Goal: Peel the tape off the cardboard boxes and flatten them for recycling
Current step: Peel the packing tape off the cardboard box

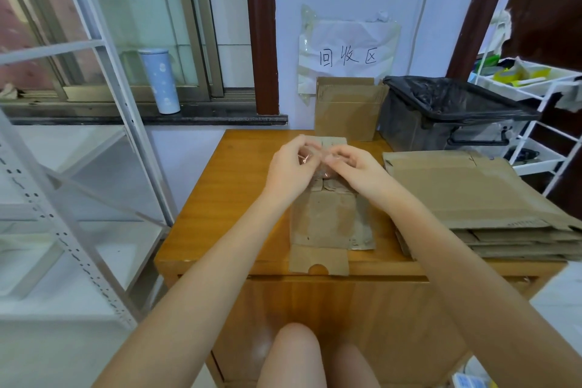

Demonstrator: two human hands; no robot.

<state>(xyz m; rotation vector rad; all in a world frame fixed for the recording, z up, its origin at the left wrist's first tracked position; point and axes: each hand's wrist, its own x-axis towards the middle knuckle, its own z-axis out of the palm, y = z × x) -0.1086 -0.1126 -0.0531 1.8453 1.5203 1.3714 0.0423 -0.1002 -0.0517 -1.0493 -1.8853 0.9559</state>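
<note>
Clear tape (310,156), crinkled and glossy, is pinched between both hands above the far half of a flattened cardboard box (330,217). The left hand (288,172) has its fingers curled, fingertips closed on the tape's left end; the right hand (356,168) is curled likewise, thumb and forefinger nipping the right end. The two hands are held almost touching.

The box is laid lengthwise down the middle of a wooden table (226,198), whose top is varnished orange-brown with visible grain. The box's matte brown surface is scuffed and marked with paler patches, and its notched flap hangs over the table's near edge.

At the table's right edge a stack of flattened boxes (478,208) is piled, broad and rectangular, its near right corner jutting past the table. At the far edge, against the wall, an upright folded box (346,110) is stood beneath a creased paper sign (348,47) taped up with clear film. Beside it, at the far right corner, a dark plastic bin (447,113) lined with a black bag is placed. A pale blue cylindrical flask (160,80) is seen on the window ledge to the left.
</note>
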